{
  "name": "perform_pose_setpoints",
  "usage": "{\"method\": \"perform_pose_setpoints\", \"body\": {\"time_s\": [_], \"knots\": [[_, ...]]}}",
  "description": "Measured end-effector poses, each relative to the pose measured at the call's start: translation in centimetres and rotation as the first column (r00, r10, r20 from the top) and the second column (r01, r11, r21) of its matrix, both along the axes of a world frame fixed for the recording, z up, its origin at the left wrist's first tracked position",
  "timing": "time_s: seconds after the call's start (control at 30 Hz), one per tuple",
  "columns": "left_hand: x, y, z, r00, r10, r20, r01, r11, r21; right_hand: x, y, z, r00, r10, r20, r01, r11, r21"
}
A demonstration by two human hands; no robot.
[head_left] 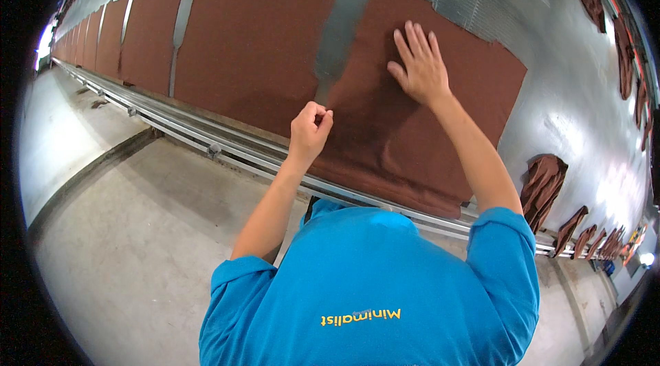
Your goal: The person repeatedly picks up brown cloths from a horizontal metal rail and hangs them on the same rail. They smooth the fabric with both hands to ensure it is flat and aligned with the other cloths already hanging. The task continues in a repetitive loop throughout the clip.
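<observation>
A brown fabric panel (pixel 467 70) lies on the long grey metal table in front of me. Its upper part is smooth, while soft folds run through the part nearest me. My right hand (pixel 421 70) rests on the panel with palm down and fingers stretched out. At the panel's left edge, my left hand (pixel 311 128) is closed in a pinch on the cloth; the fingertips partly hide the grip. Left of it lies a second brown panel (pixel 254 36), flat, with a strip of grey tabletop between the two.
More brown panels (pixel 152 29) line the table toward the far left. Metal rails (pixel 213 149) run along its near edge, above a concrete floor (pixel 151 249). Bunched brown cloth (pixel 544 187) hangs at the near edge on the right. Other brown pieces (pixel 622 56) lie along the far edge.
</observation>
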State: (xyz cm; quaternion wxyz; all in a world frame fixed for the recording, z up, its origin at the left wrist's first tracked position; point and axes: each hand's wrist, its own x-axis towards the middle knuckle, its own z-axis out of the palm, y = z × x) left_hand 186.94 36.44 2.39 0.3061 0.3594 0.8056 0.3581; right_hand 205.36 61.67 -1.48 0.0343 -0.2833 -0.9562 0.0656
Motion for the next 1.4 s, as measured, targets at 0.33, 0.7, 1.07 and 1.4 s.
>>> {"method": "perform_pose_setpoints", "body": {"time_s": [0.33, 0.7, 1.07, 1.4], "knots": [[0.1, -0.2, -1.4, 0.995, -0.036, -0.090, 0.047, 0.991, 0.126, -2.7, -11.4, -0.6, 0.937, 0.249, -0.247, -0.288, 0.947, -0.140], [0.1, -5.0, -1.0, 0.950, -0.260, -0.174, 0.251, 0.965, -0.071, 2.7, -2.9, 2.8, 0.976, -0.214, -0.027, 0.214, 0.977, 0.007], [8.8, -2.8, 1.8, 0.851, -0.270, -0.451, 0.311, 0.950, 0.018, 7.9, -15.8, 2.0, 0.998, -0.053, -0.024, 0.044, 0.957, -0.286], [9.8, -6.7, -1.9, 0.594, -0.794, -0.130, 0.691, 0.586, -0.423, 23.5, -20.5, -0.3, 0.801, -0.586, -0.125, 0.588, 0.808, -0.021]]}}
